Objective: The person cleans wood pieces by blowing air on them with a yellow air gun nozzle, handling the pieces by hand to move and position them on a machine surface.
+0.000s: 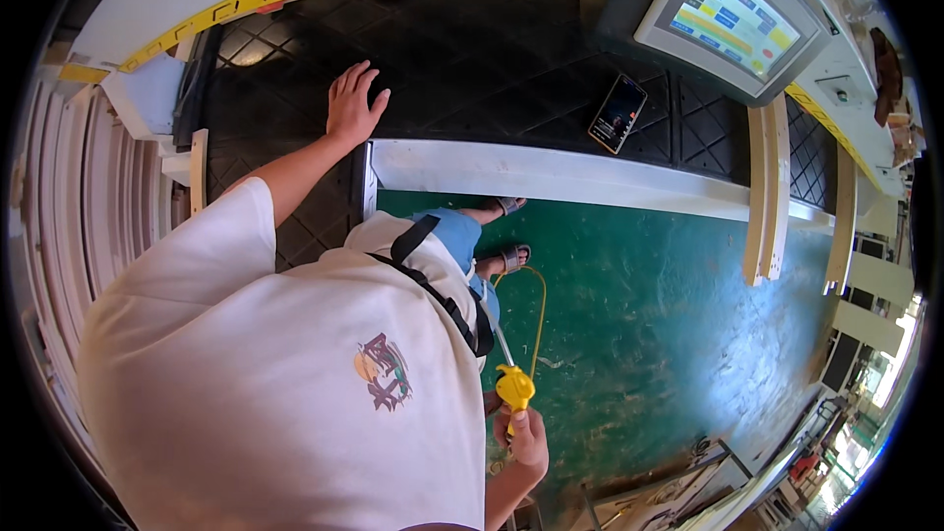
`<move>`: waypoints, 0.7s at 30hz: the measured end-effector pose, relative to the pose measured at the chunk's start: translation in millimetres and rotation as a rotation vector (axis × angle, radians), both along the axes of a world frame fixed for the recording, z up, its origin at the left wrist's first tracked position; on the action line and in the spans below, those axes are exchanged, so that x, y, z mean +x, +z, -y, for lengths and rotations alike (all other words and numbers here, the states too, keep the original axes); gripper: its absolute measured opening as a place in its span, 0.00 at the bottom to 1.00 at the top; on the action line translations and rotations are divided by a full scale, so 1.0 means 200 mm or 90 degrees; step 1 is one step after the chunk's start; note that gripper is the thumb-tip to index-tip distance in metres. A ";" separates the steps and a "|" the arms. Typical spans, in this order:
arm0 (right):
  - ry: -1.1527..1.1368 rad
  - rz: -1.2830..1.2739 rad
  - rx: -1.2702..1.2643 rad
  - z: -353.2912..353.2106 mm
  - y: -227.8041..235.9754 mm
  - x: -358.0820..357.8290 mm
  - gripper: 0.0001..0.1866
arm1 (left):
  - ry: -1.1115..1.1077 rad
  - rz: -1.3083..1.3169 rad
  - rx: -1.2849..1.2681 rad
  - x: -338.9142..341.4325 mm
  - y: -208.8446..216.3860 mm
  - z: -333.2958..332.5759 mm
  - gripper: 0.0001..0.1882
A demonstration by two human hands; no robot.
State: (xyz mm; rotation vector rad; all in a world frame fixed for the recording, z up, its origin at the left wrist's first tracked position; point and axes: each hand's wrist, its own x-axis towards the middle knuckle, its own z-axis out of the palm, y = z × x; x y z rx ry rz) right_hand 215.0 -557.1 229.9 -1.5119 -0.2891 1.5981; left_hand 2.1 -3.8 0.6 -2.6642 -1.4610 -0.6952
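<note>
My left hand [356, 108] lies palm down on the black diamond-patterned table bed [482, 69], fingers stretched out and thumb apart, holding nothing. The hand is just beyond the corner of the pale metal edge rail [551, 169]. Low in the view, beside my shirt, my right hand [527, 441] is closed around the handle of a yellow air blow gun [514, 388]. Its thin metal nozzle points up toward my waist. A thin yellow hose [543, 315] loops near the gun and my feet. Part of the gun's handle is hidden by my fingers.
A phone [618, 114] with a lit screen lies on the black bed. A machine control screen [736, 18] overhangs at the upper right. Wooden-coloured bars [767, 192] jut past the rail. Stacked pale panels [93, 187] stand at the left. My sandalled feet are on the green floor [629, 334].
</note>
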 end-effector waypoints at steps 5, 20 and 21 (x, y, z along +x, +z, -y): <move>-0.174 0.058 -0.018 -0.03 -0.04 0.03 0.38 | -0.004 -0.003 0.011 0.00 0.00 -0.01 0.25; -0.153 0.061 -0.118 -0.07 -0.01 -0.01 0.36 | -0.043 0.031 -0.009 -0.03 0.02 -0.14 0.22; -0.216 0.037 -0.122 -0.09 -0.02 -0.04 0.37 | -0.051 0.047 0.012 -0.05 0.00 -0.21 0.22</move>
